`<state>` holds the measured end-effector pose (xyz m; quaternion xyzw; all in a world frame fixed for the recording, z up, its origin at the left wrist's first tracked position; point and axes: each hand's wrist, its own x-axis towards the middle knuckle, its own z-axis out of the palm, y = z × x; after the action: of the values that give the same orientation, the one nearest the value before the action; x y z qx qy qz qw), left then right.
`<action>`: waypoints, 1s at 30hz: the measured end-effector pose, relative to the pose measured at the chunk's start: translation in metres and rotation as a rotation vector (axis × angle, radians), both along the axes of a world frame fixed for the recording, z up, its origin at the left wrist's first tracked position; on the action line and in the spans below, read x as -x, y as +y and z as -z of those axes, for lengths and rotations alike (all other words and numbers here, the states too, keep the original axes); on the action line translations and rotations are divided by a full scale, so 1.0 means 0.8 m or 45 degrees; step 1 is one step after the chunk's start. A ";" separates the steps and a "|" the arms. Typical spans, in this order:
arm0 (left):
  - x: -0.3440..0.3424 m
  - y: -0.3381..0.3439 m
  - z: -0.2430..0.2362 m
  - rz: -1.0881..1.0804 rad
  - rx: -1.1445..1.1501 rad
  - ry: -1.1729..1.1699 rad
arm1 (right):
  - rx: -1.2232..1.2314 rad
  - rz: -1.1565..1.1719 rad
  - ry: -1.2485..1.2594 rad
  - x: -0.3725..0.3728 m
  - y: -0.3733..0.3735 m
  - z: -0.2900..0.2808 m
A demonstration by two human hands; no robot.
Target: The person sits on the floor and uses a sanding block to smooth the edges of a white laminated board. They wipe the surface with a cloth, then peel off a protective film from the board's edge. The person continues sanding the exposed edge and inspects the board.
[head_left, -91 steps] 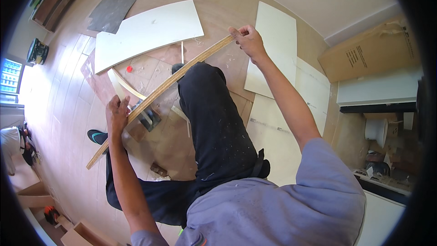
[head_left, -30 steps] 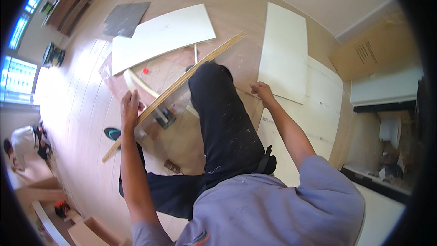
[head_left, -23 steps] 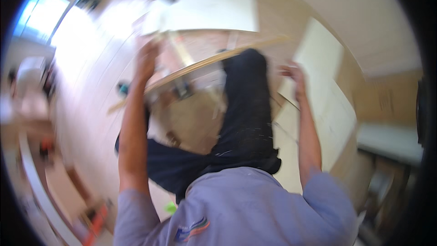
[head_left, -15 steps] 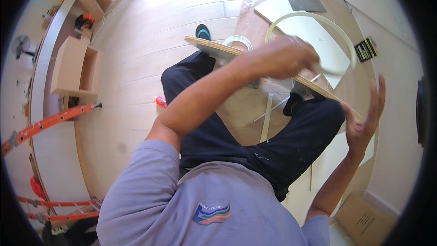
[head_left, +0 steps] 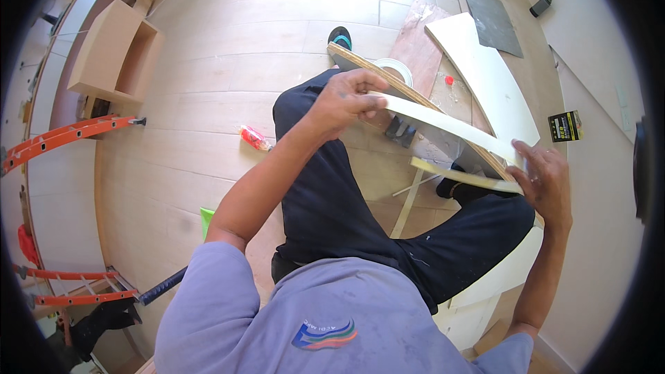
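Note:
A long plywood strip (head_left: 388, 83) lies across my lap, with a pale edge-banding strip (head_left: 443, 125) running along it. My left hand (head_left: 344, 100) pinches the near end of the pale strip against the plywood. My right hand (head_left: 547, 180) presses its fingers on the far end of the strip, where a second loose length of the banding (head_left: 464, 178) curls below. A roll of white tape (head_left: 392, 68) sits on the floor just behind the plywood.
White boards (head_left: 485, 76) and a brown sheet (head_left: 415, 41) lie on the wood floor ahead. A grey mat (head_left: 493, 22), a small black-and-yellow box (head_left: 565, 126), a red tube (head_left: 254, 138), an open wooden box (head_left: 114, 52) and orange ladders (head_left: 62, 135) surround me.
My view has swung round. My left hand shifted to pinch the pale strip on the plywood, and my right hand came down onto its far end.

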<state>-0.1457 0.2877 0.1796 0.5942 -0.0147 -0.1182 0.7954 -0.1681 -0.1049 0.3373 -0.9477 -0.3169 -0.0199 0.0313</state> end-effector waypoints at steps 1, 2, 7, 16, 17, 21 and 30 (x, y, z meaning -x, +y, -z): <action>-0.001 0.015 0.016 -0.040 0.051 0.029 | -0.106 -0.039 0.078 -0.003 0.008 0.004; -0.004 0.029 0.032 -0.079 0.102 0.057 | -0.211 -0.076 0.156 -0.004 0.020 0.011; -0.019 0.090 0.053 0.019 -0.081 -0.119 | -0.451 0.110 0.464 -0.014 0.072 0.040; -0.127 0.167 0.089 -0.010 -0.839 -0.412 | -0.671 0.289 0.495 -0.053 0.129 0.163; -0.146 0.170 0.092 0.021 -0.969 -0.456 | -0.760 0.253 0.418 -0.060 0.132 0.182; -0.195 0.169 0.081 0.193 -1.510 -0.676 | -0.511 0.286 0.169 -0.068 0.159 0.194; -0.225 0.159 0.075 0.353 -1.629 -0.657 | -0.293 0.438 0.051 -0.082 0.176 0.210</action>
<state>0.0340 0.4148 0.1200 0.9472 -0.2060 -0.0592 0.2386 -0.1022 0.0361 0.1692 -0.9783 -0.1453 -0.0420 0.1417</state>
